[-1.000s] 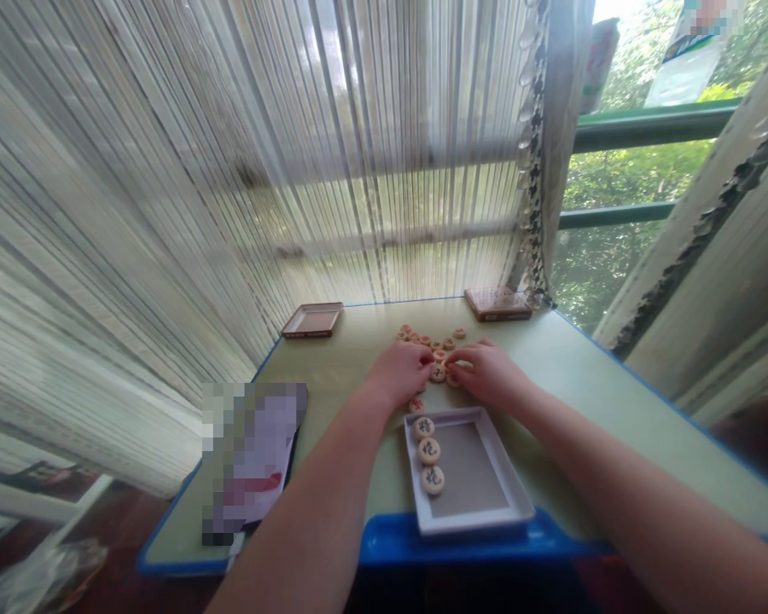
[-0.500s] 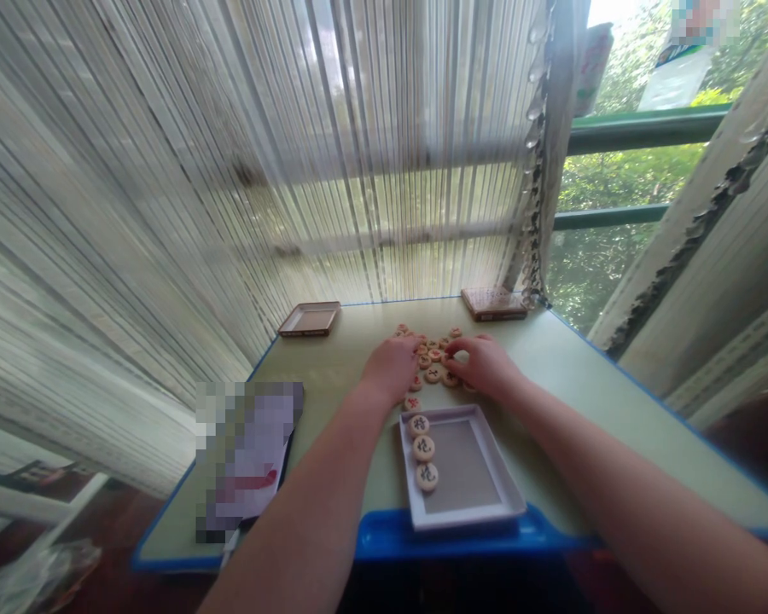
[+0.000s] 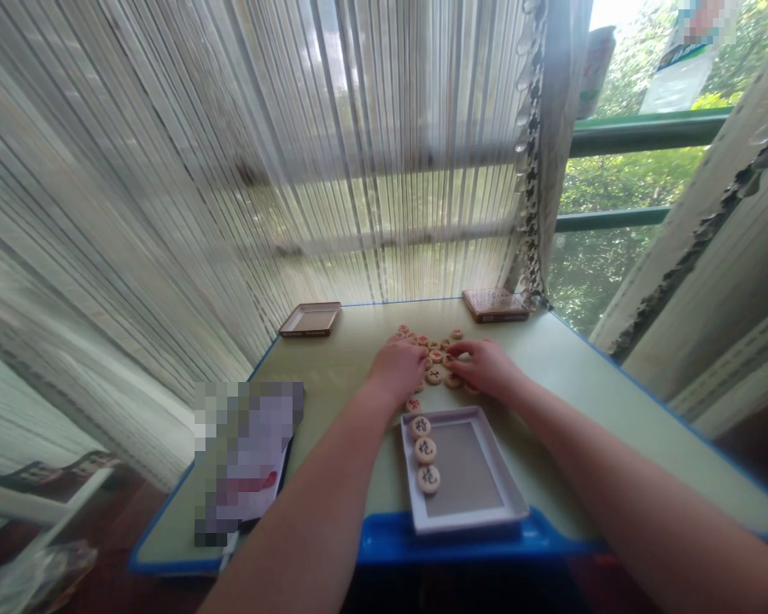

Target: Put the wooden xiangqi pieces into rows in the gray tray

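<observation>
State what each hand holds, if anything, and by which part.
Cannot be told: left hand and right hand are at round tan character-marked discs, but any grip is hidden.

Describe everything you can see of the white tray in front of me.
The white tray is shallow, rectangular and open-topped, with low, cardboard-like walls and a greyish floor. It lies face up at the near side of the table, overlapping the blue edge. Three round pieces with black characters sit along its left wall.
</observation>
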Available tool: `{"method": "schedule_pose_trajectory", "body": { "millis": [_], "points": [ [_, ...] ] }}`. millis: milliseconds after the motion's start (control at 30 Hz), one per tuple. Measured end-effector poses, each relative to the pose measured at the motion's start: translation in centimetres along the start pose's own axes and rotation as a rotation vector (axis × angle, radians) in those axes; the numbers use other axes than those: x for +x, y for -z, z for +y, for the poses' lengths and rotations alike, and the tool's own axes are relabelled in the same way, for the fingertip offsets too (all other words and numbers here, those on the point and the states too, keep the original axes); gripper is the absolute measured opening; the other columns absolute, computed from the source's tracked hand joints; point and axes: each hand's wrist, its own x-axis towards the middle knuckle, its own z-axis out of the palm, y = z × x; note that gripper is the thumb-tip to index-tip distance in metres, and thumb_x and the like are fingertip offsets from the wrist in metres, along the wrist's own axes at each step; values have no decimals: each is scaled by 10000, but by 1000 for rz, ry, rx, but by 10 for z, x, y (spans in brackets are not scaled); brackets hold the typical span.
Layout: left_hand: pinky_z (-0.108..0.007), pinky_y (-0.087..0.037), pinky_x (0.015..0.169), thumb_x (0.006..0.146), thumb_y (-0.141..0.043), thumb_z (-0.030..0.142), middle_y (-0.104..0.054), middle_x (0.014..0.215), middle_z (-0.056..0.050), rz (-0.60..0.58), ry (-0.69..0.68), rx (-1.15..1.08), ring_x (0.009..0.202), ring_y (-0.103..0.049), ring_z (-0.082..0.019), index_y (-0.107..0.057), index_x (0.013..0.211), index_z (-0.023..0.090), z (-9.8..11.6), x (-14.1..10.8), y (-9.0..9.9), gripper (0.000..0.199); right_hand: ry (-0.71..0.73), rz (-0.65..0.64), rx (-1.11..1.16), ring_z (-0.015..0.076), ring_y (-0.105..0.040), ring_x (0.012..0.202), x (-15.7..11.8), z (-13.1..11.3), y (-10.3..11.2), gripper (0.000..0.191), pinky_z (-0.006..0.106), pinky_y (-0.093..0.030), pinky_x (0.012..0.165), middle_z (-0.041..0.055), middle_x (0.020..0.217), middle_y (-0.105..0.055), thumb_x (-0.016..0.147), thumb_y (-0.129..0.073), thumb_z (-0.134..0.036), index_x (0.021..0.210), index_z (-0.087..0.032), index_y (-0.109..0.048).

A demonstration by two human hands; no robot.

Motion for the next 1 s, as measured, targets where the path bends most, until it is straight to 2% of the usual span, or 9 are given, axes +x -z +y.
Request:
{"method": "schedule_pose_trajectory", "body": {
  "millis": [167,400,567,700,1000],
  "points": [
    [-330,-415,859,814,-482,287,-656,943,-75,-8,45,26,907,-529,-211,-706,866,192,-4,3,-2,248,-34,7,31,152,-588,580,1,2,3,282,249,-437,600,20,682,-680,714,-555,-272,943,-186,-695],
    [-336,-417,847,801,-506,341,-642,953,-72,-7,71,9,925,-515,-222,-705,856,199,0,6,-2,250,-36,3,-7,151,-597,603,4,5,3,245,237,-420,583,32,726,-692,714,-584,-370,824,-190,-710],
    [-334,-436,815,727,-574,447,-643,917,-57,-5,141,-36,930,-521,-238,-707,809,233,0,6,-1,265,-81,24,36,149,-605,627,7,7,0,297,234,-418,584,26,763,-696,724,-578,-349,962,-203,-678],
    [-335,-436,833,711,-583,444,-642,943,-64,-15,169,-48,938,-533,-239,-706,858,235,-1,6,-1,284,-80,40,22,159,-614,674,8,9,0,297,241,-421,603,22,801,-701,722,-571,-334,973,-212,-673],
    [-328,-432,864,706,-577,362,-636,954,-66,-52,116,-79,921,-560,-224,-696,896,229,-2,5,-2,261,-15,44,-52,211,-624,837,5,4,0,261,286,-446,731,52,898,-704,751,-527,-322,917,-213,-695]
  ]
}}
